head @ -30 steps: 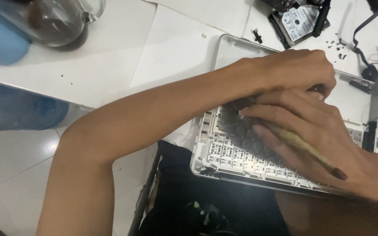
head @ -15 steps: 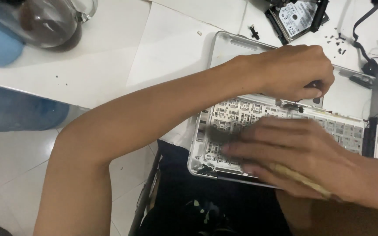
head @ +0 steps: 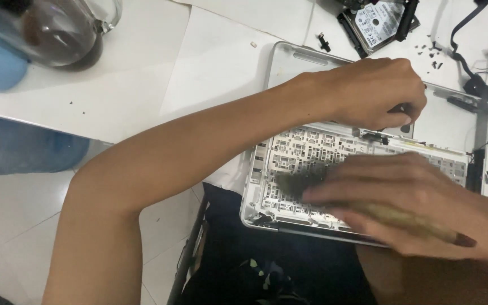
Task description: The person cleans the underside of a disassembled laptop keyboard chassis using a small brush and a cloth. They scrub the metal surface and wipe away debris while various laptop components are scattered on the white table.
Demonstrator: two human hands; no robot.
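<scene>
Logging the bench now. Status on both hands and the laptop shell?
Left hand steadies laptop shell. Right hand, blurred, holds brush over keyboard underside. Hard drive, loose screws beyond.

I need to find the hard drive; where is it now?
In the head view, the hard drive lies on the white table at the top edge, right of centre, just beyond the open laptop case and above the left hand.

**Silver, white and black**

The laptop shell (head: 289, 59) is silver, its inner grid (head: 312, 147) white with dark slots. The brush (head: 413, 221) has an olive handle and grey bristles. The surface (head: 142, 79) is white; the cables (head: 475, 85) are black.
</scene>
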